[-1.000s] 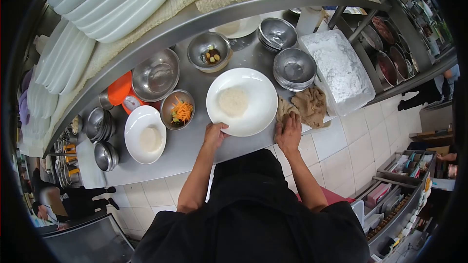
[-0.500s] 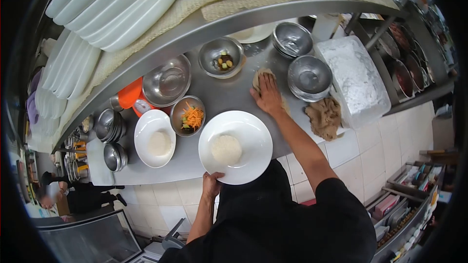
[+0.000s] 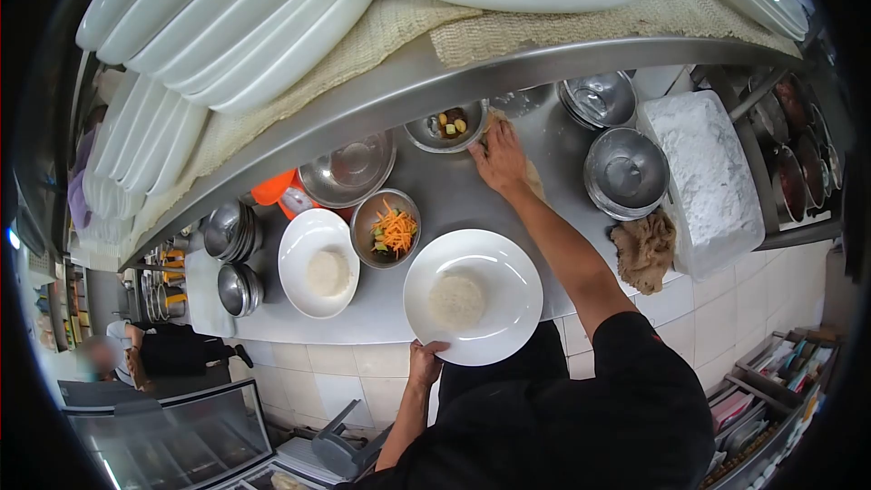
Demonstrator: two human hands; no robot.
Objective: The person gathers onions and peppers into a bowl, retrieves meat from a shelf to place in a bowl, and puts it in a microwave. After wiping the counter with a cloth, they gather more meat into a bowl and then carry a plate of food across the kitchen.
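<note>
My left hand (image 3: 425,364) grips the near rim of a wide white plate (image 3: 513,295), thumb on top. A round mound of white rice (image 3: 456,300) sits on that plate. Farther up the steel counter, my right hand (image 3: 500,160) presses on a tan cloth (image 3: 534,183), which shows past the fingers and beside the wrist. Close to those fingertips is a metal bowl (image 3: 419,133) holding dark sauce and yellowish pieces, partly hidden by the shelf. Left of the held plate are a metal bowl of shredded carrot (image 3: 393,230) and a white oval dish (image 3: 299,295) with another rice mound (image 3: 327,273).
Stacked metal bowls (image 3: 626,172), a crumpled brown cloth (image 3: 644,252) and a tub of white powder (image 3: 706,163) stand at right. A shelf (image 3: 363,95) with stacked white dishes (image 3: 245,27) overhangs the counter. Another person (image 3: 172,354) is at far left.
My right hand has slid the cloth farther up the counter, closer to the sauce bowl. The view has shifted, and my left hand still holds the plate.
</note>
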